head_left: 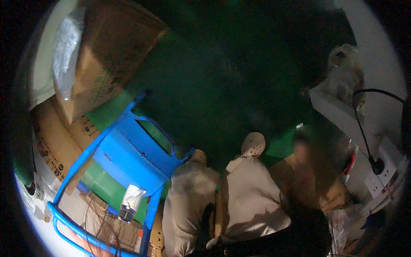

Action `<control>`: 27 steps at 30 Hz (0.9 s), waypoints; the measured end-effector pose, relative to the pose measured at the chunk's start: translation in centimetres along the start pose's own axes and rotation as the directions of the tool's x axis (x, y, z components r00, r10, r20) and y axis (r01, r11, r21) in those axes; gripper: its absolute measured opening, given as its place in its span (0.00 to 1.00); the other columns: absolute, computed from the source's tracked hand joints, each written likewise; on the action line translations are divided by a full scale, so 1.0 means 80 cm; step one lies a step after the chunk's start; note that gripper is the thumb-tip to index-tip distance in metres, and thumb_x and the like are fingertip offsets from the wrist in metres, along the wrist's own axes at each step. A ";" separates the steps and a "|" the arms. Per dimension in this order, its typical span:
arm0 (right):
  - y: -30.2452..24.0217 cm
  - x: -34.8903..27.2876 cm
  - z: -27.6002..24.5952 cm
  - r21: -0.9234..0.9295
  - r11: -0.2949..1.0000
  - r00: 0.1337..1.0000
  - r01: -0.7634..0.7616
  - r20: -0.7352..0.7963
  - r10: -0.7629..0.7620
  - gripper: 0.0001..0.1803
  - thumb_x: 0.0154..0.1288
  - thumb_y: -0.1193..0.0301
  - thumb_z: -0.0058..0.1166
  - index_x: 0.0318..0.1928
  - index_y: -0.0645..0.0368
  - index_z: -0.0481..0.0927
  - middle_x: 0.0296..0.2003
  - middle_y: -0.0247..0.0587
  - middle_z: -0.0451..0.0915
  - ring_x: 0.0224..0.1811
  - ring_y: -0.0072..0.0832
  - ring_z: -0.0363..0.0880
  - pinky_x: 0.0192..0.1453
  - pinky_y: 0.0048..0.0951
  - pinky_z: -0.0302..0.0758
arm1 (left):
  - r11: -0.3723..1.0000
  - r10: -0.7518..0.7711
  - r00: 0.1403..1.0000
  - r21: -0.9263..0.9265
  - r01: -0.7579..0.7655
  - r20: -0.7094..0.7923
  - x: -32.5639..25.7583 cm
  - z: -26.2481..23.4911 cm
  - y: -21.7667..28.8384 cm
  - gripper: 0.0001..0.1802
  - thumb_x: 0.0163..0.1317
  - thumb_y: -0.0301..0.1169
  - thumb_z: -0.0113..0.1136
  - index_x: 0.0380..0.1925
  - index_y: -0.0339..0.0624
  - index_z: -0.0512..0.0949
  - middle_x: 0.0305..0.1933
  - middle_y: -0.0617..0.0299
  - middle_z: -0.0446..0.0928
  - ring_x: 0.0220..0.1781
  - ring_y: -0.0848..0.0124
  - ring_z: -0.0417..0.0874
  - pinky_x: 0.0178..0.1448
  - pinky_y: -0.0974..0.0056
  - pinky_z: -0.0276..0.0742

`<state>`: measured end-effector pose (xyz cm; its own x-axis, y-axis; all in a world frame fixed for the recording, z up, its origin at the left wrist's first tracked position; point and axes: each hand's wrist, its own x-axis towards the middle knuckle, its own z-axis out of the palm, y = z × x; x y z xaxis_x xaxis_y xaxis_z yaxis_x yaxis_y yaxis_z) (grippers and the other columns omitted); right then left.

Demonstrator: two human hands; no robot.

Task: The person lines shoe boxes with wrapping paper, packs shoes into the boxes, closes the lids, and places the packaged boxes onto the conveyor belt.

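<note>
I look down at my own legs in beige trousers (252,201) and beige perforated clogs (253,144) on a dark green floor (222,85). At the lower edge a dark sleeve (278,244) ends in a pale shape that looks like my right hand (214,243), low between my knees. It is too dim to see whether its fingers hold anything. My left hand is not in sight. A blue metal hand truck (128,158) lies just left of my left leg.
Cardboard boxes (107,55) are stacked at the upper left, and flattened cardboard lies under the truck. A clear plastic bottle (128,207) leans on the truck frame. A crouching person (308,171) is at my right. A white shelf, a plastic bag (342,73) and a power strip with a black cable (376,165) are at far right.
</note>
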<state>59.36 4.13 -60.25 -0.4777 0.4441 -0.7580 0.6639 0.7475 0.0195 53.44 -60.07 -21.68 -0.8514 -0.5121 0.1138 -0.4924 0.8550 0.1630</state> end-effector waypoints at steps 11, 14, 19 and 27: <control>0.007 0.038 0.073 0.105 0.994 1.000 0.005 0.015 -0.007 0.09 0.60 0.68 0.45 0.40 0.55 0.67 0.37 0.41 0.67 0.38 0.33 0.67 0.42 0.33 0.67 | 0.997 -0.069 0.997 -0.028 0.068 -0.046 0.001 0.029 0.006 0.29 0.62 0.37 0.39 0.60 0.31 0.53 0.64 0.49 0.53 0.67 0.59 0.50 0.68 0.57 0.40; -0.024 0.025 0.092 0.152 0.987 0.997 0.059 0.030 -0.064 0.08 0.60 0.68 0.45 0.38 0.55 0.67 0.35 0.40 0.68 0.36 0.32 0.68 0.41 0.33 0.68 | 0.995 -0.089 0.995 -0.042 0.086 -0.053 -0.002 0.018 0.002 0.29 0.62 0.37 0.39 0.60 0.31 0.53 0.64 0.48 0.53 0.67 0.59 0.50 0.68 0.57 0.40; -0.115 -0.024 0.111 0.364 0.913 0.975 0.185 0.047 -0.216 0.06 0.60 0.68 0.45 0.36 0.54 0.68 0.31 0.38 0.69 0.33 0.31 0.69 0.38 0.33 0.68 | 0.986 -0.118 0.992 -0.128 0.111 -0.050 0.001 -0.014 -0.004 0.29 0.61 0.37 0.39 0.60 0.31 0.53 0.64 0.48 0.53 0.67 0.59 0.50 0.68 0.57 0.40; -0.344 -0.220 0.080 0.941 0.320 0.770 0.112 0.121 -0.627 0.05 0.60 0.67 0.45 0.32 0.54 0.69 0.25 0.36 0.71 0.28 0.29 0.70 0.34 0.32 0.70 | 0.987 0.085 0.996 0.134 -0.089 0.032 -0.001 -0.023 0.028 0.27 0.58 0.32 0.47 0.58 0.39 0.60 0.63 0.48 0.56 0.67 0.55 0.52 0.67 0.55 0.45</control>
<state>53.20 -27.43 -51.61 -0.7143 -0.1867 -0.6745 0.6997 -0.1759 -0.6924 52.77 -58.25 -19.51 -0.8955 -0.4346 0.0957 -0.4348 0.9003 0.0199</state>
